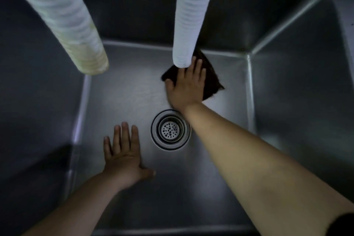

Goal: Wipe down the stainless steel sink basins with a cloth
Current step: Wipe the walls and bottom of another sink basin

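Note:
I look straight down into a deep stainless steel sink basin (220,159). A dark brown cloth (211,80) lies flat on the basin floor near the back wall. My right hand (186,88) presses on the cloth with straight, spread fingers. My left hand (123,157) rests flat on the basin floor at the front left, fingers straight, holding nothing. The round perforated drain strainer (170,130) sits in the middle of the floor, between my two hands.
Two white ribbed hoses hang down into the basin: one (67,23) at the left, its tip yellowish, and one (191,17) at the centre, its end covering part of the cloth and my right fingertips. Steep steel walls (298,86) close in all sides.

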Demonstrator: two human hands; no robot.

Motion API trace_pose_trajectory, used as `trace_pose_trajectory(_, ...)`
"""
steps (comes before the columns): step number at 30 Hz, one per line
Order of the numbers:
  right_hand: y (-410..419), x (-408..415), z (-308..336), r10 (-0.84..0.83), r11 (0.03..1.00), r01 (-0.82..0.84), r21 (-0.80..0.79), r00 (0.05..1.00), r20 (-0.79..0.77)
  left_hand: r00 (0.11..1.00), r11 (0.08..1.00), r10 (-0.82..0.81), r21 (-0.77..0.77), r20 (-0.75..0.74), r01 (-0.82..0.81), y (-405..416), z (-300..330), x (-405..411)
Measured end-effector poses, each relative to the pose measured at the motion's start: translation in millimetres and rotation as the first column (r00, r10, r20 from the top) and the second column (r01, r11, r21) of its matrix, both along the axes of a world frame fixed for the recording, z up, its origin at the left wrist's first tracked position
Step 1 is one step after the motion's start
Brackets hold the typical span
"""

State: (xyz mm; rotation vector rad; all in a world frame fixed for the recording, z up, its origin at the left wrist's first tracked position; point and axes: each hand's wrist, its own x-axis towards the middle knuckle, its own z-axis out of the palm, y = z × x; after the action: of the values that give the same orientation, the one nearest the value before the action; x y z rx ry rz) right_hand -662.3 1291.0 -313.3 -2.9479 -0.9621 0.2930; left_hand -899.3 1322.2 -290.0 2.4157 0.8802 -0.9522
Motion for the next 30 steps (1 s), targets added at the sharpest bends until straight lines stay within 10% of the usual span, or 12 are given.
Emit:
trace_pose_trajectory(6, 65.9, -95.5, -1.2, 0.462, 0.886, -0.454, 0.094, 0.881, -0.102, 0.993, 0.999, -0.03, -0.016, -0.116, 0.029, 3.1, 0.3, 1.6)
trace_pose_trajectory(12, 66.4, -96.8, -2.5, 0.515, 0.857, -0.514, 0.042, 0.856, -0.032, 0.992, 0.999, -0.028, -0.023, -0.12, 0.026, 0.6, 2.9, 3.4)
trace_pose_trajectory(23, -95.7, 6.6, 5.9, -0.015, 0.999, 0.016, -0.032, 1.0, 0.025, 0.999, 0.999, -0.01, -0.032, -0.045, 0.009, 1.5, 14.0, 1.4)
trace_pose_trajectory(30, -34.9, 25.5, 1.3, -0.341, 0.939, 0.341, 0.041, 0.94, 0.014, 1.0, 0.999, -0.006, -0.046, -0.001, 0.006, 3.5, 11.8, -3.1)
